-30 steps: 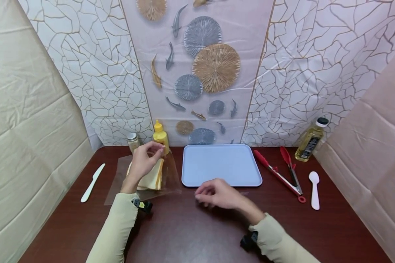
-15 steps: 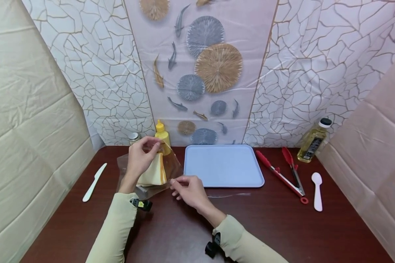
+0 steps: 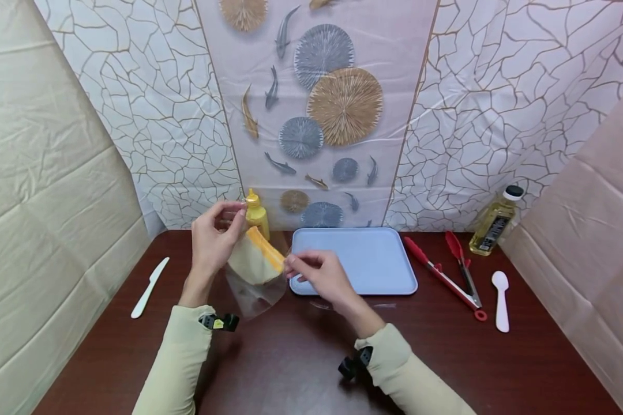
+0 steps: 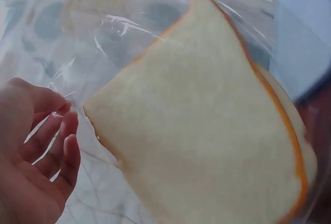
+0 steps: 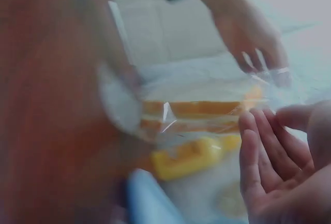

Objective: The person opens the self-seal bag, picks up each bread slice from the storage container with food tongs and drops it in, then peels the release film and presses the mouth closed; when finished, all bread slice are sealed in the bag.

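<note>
A clear plastic bag [image 3: 253,282] with bread slices [image 3: 254,260] hangs in the air above the dark table, left of the blue tray [image 3: 366,262]. My left hand [image 3: 236,213] pinches the bag's top edge near the yellow bottle [image 3: 256,214]. On the side toward the tray, my right hand [image 3: 292,266] pinches the bag's other edge. The left wrist view is filled by a white slice with an orange crust [image 4: 207,125] behind the film, my left fingers [image 4: 51,141] beside it. The right wrist view is blurred: it shows crusts [image 5: 207,109] and my curled right fingers [image 5: 264,151].
A white plastic knife [image 3: 149,286] lies at the left. Red tongs [image 3: 446,271], a white spoon [image 3: 500,300] and an oil bottle [image 3: 493,222] are to the right of the tray. A thin clear strip [image 3: 363,305] lies in front of the tray. Draped walls close in three sides.
The bag with the bread has come up off the table. My right hand moved left from the table's middle and took the bag's edge; my left hand rose with the top edge.
</note>
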A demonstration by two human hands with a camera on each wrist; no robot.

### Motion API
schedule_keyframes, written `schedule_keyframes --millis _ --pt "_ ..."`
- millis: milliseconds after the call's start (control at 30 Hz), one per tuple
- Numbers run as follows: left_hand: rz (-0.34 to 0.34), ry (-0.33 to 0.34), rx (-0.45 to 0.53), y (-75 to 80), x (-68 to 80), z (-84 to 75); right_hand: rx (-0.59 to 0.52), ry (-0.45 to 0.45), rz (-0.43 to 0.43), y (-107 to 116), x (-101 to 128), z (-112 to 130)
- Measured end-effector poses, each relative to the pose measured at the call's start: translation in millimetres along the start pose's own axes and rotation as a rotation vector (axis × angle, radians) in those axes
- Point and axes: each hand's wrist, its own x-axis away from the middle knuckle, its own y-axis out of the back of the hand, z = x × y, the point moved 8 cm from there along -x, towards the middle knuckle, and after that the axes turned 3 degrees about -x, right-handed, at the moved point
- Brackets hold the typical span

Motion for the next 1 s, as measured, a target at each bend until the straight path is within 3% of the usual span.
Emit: schedule_keyframes --millis 133,200,467,667,800,1000 --pt "-0.021 -0.024 0.047 3.1 1.6 -36.8 0.028 0.053 -0.041 31.2 -0.3 28.3" --pt "-0.031 -0.040 0.068 3.7 2.1 -47.6 0.037 0.088 -0.064 46.9 1.4 43.5" --pt "-0.085 -0.081 0.158 4.4 2.2 -60.9 0.123 0.250 -0.151 96.1 18.6 96.7" --pt "-0.091 -0.090 0.199 0.4 3.9 -69.0 0.245 0.325 -0.187 118.7 32.8 105.0" --pt "-0.037 -0.065 0.248 -12.9 9.0 -73.0 0.303 0.351 -0.228 133.9 43.4 101.5" --pt "0.163 -0.016 0.379 -51.7 25.5 -84.7 0.350 0.378 -0.265 150.2 52.3 102.6"
